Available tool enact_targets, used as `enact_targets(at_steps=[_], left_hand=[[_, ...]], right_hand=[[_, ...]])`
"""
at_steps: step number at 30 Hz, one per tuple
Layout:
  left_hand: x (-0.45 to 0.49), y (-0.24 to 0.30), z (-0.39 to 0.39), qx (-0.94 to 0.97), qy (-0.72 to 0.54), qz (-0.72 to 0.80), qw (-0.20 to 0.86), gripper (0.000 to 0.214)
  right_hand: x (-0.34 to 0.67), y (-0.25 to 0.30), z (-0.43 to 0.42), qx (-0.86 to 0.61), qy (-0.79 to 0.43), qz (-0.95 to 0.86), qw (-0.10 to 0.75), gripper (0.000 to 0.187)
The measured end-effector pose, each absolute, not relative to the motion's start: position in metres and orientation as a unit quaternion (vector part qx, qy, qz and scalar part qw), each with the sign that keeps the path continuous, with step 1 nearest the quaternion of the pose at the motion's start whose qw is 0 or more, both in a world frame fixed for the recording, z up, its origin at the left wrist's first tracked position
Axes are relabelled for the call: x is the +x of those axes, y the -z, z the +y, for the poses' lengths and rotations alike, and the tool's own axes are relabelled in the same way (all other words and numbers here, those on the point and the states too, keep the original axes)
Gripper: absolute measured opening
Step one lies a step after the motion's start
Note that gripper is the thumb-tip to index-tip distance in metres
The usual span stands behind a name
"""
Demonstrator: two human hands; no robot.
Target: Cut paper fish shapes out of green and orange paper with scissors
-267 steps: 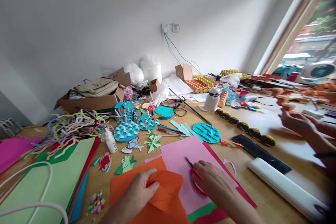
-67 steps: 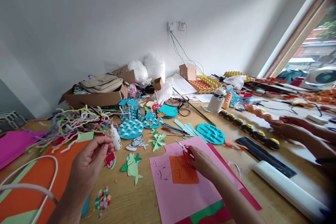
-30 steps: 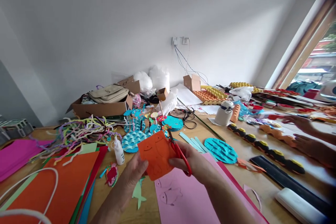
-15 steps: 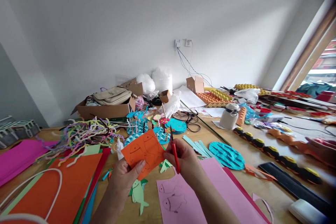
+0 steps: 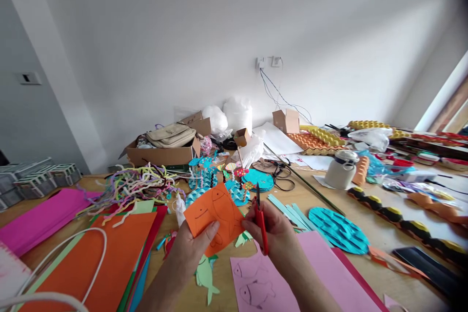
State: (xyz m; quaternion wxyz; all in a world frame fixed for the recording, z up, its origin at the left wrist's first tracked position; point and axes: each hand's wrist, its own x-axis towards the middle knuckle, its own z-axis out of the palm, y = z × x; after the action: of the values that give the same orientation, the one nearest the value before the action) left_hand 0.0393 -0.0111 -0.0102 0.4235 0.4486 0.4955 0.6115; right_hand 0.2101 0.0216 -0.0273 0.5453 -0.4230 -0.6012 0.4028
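My left hand (image 5: pixel 195 246) pinches the lower left of an orange paper piece (image 5: pixel 215 212) with fish outlines drawn on it, thumb on top. Red-handled scissors (image 5: pixel 262 229) are in my right hand (image 5: pixel 274 226), blades pointing up and looking closed. The fingertips of that hand also meet the paper's right edge. Below the paper lies a green paper fish (image 5: pixel 205 275). Under my right forearm is a pink sheet (image 5: pixel 252 273) with two fish drawn on it.
Coloured paper sheets (image 5: pixel 106 253) and a tangle of pipe cleaners (image 5: pixel 135 185) are on the left. Blue paper decorations (image 5: pixel 204 175) stand behind my hands. To the right are a blue disc (image 5: pixel 338 229), a white jar (image 5: pixel 341 170) and a painted egg-carton strip (image 5: pixel 413 229). A white cable (image 5: pixel 104 253) loops at lower left.
The view has turned left, so everything sits further right in the picture. Both hands still hold the orange paper and the scissors, with little change in grip.
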Motion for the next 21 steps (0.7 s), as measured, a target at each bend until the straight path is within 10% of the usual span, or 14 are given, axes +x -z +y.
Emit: enact_targets(at_steps=[21], left_hand=[[0.031, 0.026, -0.016, 0.431, -0.611, 0.507, 0.429, 0.027]], right_hand=[[0.2, 0.001, 0.002, -0.366, -0.543, -0.498, 0.569, 0.034]])
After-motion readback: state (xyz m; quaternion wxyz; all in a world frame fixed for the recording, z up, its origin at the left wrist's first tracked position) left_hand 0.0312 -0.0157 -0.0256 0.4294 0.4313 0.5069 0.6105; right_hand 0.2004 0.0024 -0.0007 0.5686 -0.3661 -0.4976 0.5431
